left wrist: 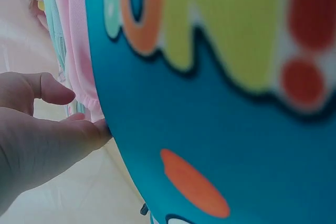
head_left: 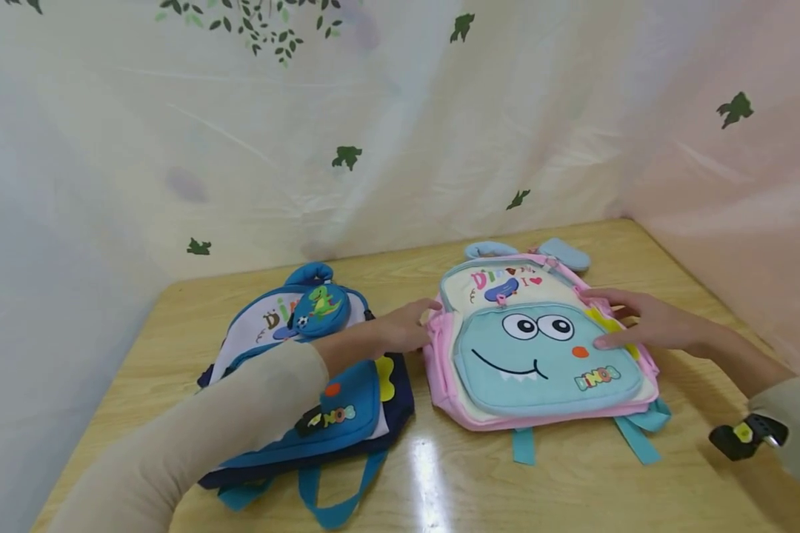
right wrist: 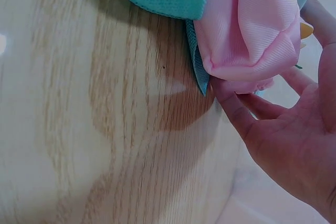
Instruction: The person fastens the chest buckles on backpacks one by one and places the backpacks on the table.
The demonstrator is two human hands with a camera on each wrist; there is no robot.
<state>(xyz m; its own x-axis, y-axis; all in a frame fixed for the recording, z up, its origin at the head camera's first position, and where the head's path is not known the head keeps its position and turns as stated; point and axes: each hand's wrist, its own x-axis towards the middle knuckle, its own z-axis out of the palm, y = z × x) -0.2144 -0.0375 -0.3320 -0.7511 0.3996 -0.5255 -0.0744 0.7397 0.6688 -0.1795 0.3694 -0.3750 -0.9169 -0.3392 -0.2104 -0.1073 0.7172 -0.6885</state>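
Note:
A pink and light-blue backpack (head_left: 507, 385) with a cartoon dinosaur face lies on the table, front side up. At its left side is my left hand (head_left: 410, 326), fingertips right at the pink side pocket. In the left wrist view, the thumb and forefinger of the left hand (left wrist: 47, 135) stand apart beside the pink fabric. My right hand (head_left: 653, 322) rests on the opposite side, thumb on the front pocket and fingers spread along the edge. In the right wrist view, fingers of the right hand (right wrist: 294, 124) reach beneath the pink side (right wrist: 252, 30).
A dark-blue dinosaur backpack (head_left: 363, 392) with a round pouch (head_left: 321, 307) lies to the left, partly covered by my left forearm. Teal straps (head_left: 523, 446) stick out below the pink bag on the wooden table (head_left: 480, 488). A leaf-patterned curtain (head_left: 407, 200) hangs behind.

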